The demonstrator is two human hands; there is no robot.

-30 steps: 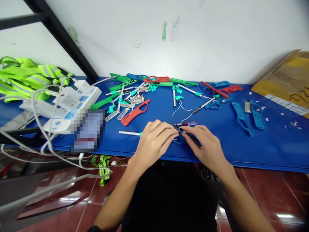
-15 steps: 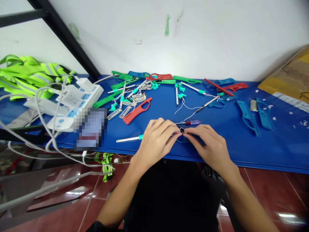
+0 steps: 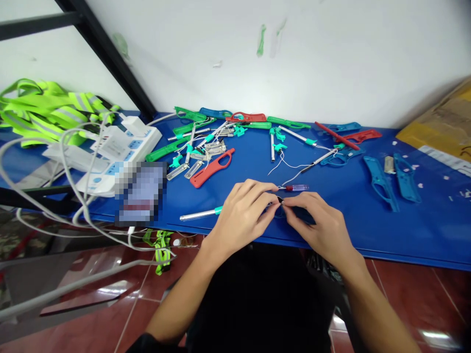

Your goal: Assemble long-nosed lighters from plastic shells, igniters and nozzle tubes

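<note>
My left hand [image 3: 245, 213] and my right hand [image 3: 318, 215] meet over the front edge of the blue table, fingertips pinched together. Between them is a small black piece [image 3: 280, 200], mostly covered by the fingers. Just behind the fingertips lies a screwdriver [image 3: 297, 188] with a clear purple and red handle. A metal lighter tube [image 3: 198, 214] with a teal end sticks out from beneath my left hand. Part of a blue shell shows under my right fingers. A red lighter shell [image 3: 212, 169] rests farther back, left of my hands.
Green, red and blue lighter shells, metal tubes with white wires [image 3: 272, 147] and clear fuel tanks [image 3: 195, 169] lie along the wall. Blue shells [image 3: 380, 181] are at right, near a cardboard box [image 3: 437, 127]. A power strip [image 3: 147, 139], blurred phone [image 3: 143, 191] and reflective straps [image 3: 47, 110] stand left.
The view has shifted slightly. Both hands stay pinched together at the same spot, and the fingertips have moved a little around the small black piece.
</note>
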